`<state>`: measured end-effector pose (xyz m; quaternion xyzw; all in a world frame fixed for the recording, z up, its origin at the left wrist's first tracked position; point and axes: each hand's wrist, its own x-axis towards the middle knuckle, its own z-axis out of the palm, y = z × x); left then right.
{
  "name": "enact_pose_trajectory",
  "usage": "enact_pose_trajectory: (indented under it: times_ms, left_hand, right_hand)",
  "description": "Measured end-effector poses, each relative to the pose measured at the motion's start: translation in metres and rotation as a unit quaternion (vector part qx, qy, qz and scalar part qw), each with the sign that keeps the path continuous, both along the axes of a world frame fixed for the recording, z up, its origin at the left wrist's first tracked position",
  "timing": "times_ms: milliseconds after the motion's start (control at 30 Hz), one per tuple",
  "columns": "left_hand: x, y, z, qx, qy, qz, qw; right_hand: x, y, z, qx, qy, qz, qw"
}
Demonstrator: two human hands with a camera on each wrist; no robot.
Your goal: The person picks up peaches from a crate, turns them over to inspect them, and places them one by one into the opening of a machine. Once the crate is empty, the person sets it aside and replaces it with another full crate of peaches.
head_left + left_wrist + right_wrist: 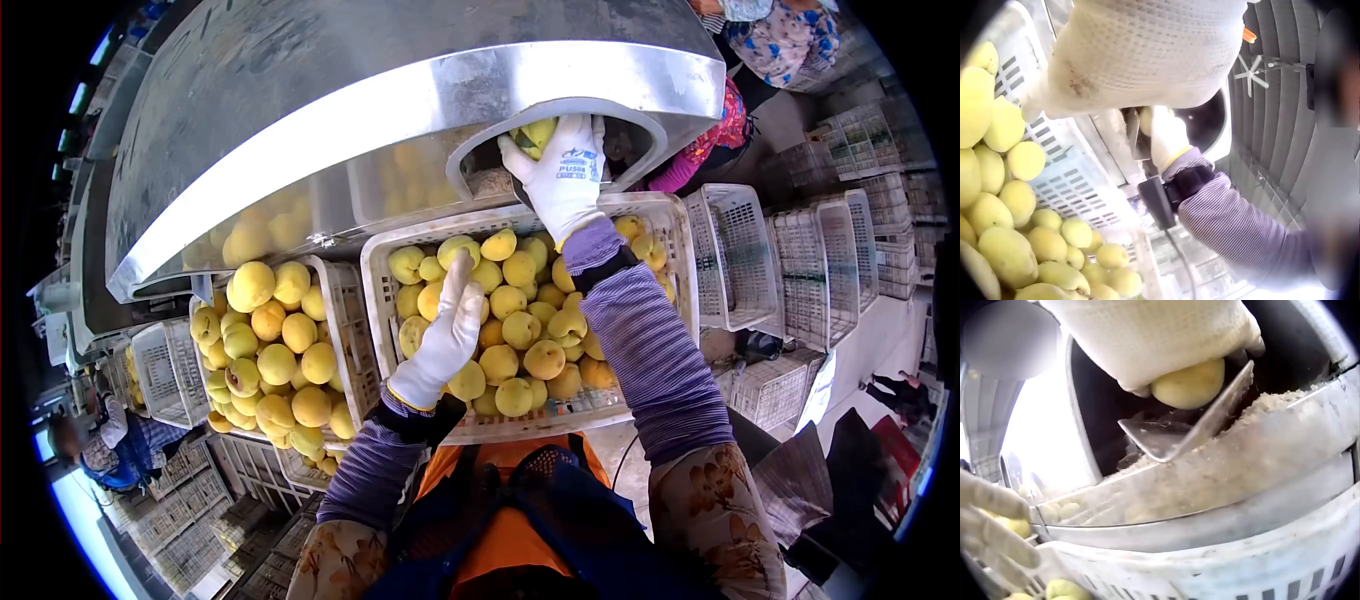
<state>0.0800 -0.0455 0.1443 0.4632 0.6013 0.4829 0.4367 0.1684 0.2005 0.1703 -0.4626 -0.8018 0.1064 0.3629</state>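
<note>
My right hand [568, 175], in a white glove, is inside the opening of a metal machine [400, 110] and grips a yellow-green fruit [535, 136]. In the right wrist view that fruit [1189, 385] is under the gloved hand [1160, 337], just above a V-shaped metal piece [1169, 440]. My left hand [442, 335], gloved too, hovers over the crate [375, 290] of yellow fruits [520, 330] with its fingers extended and nothing in them. The left wrist view shows the back of its glove [1147, 53] close up.
A second crate [350, 330] of yellow fruits stands on the left, below the machine's edge. Pale crates [735, 255] are stacked on the right, more at lower left. People are at the upper right [785, 45] and far left [125, 440]. Pale residue [1272, 403] lines the opening's lip.
</note>
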Motion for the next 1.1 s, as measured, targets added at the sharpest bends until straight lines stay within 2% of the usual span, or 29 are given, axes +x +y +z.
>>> enact_pose_trajectory:
  times_ms: [33,100,133,167,200,233,267,300,333,367,433,500,600,633,700,767,800,867,900,967,1000,1067,1100]
  left_hand:
    - [0.003,-0.004,-0.021,-0.04,0.05,0.002,0.998]
    - [0.015,-0.003,0.009,-0.112,0.212,-0.137,0.961]
    - [0.03,-0.008,0.024,-0.11,0.308,-0.181,0.928]
    - [0.038,-0.017,0.024,-0.119,0.33,-0.272,0.896]
    - [0.044,-0.022,0.023,-0.124,0.351,-0.356,0.857]
    - [0.049,-0.026,0.022,-0.125,0.371,-0.433,0.812]
    - [0.057,-0.046,-0.006,-0.084,0.415,-0.438,0.793]
    - [0.062,-0.051,-0.016,-0.077,0.44,-0.426,0.786]
    - [0.071,-0.056,-0.022,-0.071,0.464,-0.418,0.778]
    - [0.079,-0.057,-0.024,-0.062,0.49,-0.404,0.77]
    - [0.091,-0.051,-0.02,-0.079,0.478,-0.327,0.811]
    - [0.101,-0.046,-0.016,-0.127,0.451,-0.267,0.842]
    - [0.107,-0.023,-0.018,-0.1,0.517,-0.216,0.822]
    - [0.107,-0.011,-0.025,-0.111,0.529,-0.223,0.811]
    - [0.107,0.015,-0.045,-0.136,0.553,-0.236,0.787]
    - [0.109,0.043,-0.053,-0.135,0.57,-0.286,0.758]
    - [0.11,0.051,-0.056,-0.133,0.58,-0.312,0.74]
    - [0.112,0.045,-0.087,0.003,0.633,-0.308,0.71]
    - [0.116,0.042,-0.116,0.048,0.635,-0.293,0.713]
    - [0.125,0.043,-0.187,0.057,0.54,-0.232,0.807]
    - [0.128,0.044,-0.213,0.048,0.476,-0.201,0.855]
    - [0.103,0.041,-0.119,-0.033,0.346,-0.154,0.925]
    - [0.09,0.04,-0.068,-0.068,0.279,-0.12,0.95]
  right_hand:
    - [0.004,0.0,0.016,-0.002,0.004,0.002,1.0]
    - [0.023,0.002,0.043,-0.074,0.057,0.048,0.994]
    - [0.041,-0.013,0.059,-0.056,0.084,0.064,0.993]
    - [0.052,-0.018,0.04,0.064,0.172,0.08,0.98]
    - [0.075,-0.047,0.043,-0.05,0.118,0.112,0.985]
    - [0.097,-0.068,0.029,-0.17,-0.03,0.148,0.974]
    - [0.11,-0.089,0.016,-0.236,-0.201,0.191,0.931]
    - [0.125,-0.109,-0.006,-0.231,-0.308,0.275,0.881]
    - [0.136,-0.127,-0.034,-0.208,-0.41,0.312,0.832]
    - [0.152,-0.142,-0.084,-0.175,-0.427,0.34,0.819]
    - [0.145,-0.137,-0.091,-0.256,-0.426,0.337,0.8]
    - [0.147,-0.127,-0.079,-0.301,-0.342,0.286,0.843]
    - [0.166,-0.12,-0.062,-0.311,-0.233,0.232,0.892]
    - [0.172,-0.119,-0.058,-0.303,-0.196,0.221,0.906]
    - [0.175,-0.117,-0.045,-0.348,-0.115,0.21,0.907]
    - [0.173,-0.118,-0.032,-0.36,-0.057,0.196,0.91]
    - [0.168,-0.121,-0.021,-0.332,-0.022,0.186,0.925]
    - [0.155,-0.124,-0.003,-0.351,0.033,0.15,0.924]
    - [0.146,-0.122,0.006,-0.356,0.061,0.136,0.922]
    - [0.126,-0.12,0.028,-0.214,0.097,0.139,0.962]
    - [0.114,-0.112,0.043,-0.184,0.097,0.131,0.969]
    - [0.088,-0.097,0.068,-0.108,0.11,0.104,0.983]
    - [0.075,-0.087,0.063,-0.075,0.083,0.057,0.992]
